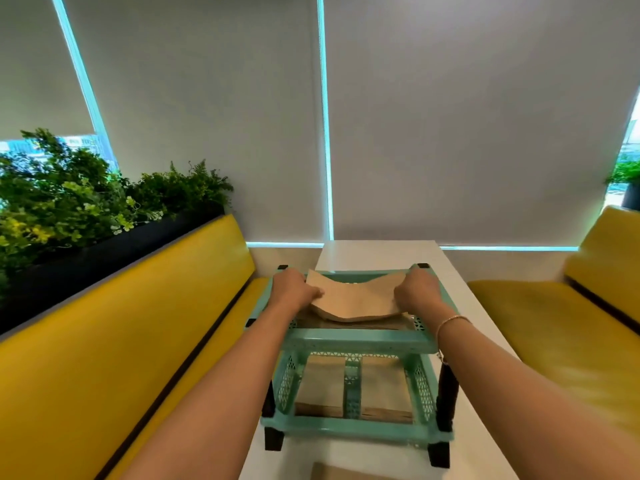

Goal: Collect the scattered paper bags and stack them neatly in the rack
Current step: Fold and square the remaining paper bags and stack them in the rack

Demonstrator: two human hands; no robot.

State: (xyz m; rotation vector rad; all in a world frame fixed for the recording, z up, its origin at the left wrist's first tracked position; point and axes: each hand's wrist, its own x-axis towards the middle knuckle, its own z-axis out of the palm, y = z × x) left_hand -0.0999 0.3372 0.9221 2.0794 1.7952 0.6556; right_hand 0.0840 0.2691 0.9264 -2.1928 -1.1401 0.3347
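Observation:
A teal two-tier plastic rack with black legs stands on the white table. Over its top tier I hold a flat brown paper bag, bowed in the middle. My left hand grips the bag's left edge and my right hand grips its right edge. Under the held bag, more brown bags lie on the top tier. The lower tier holds a stack of paper bags, seen through the rack's front. Another brown bag lies on the table at the bottom edge of view.
Yellow bench seats flank the table, one on the left and one on the right. A black planter with green plants runs behind the left bench. Grey roller blinds cover the windows behind the table.

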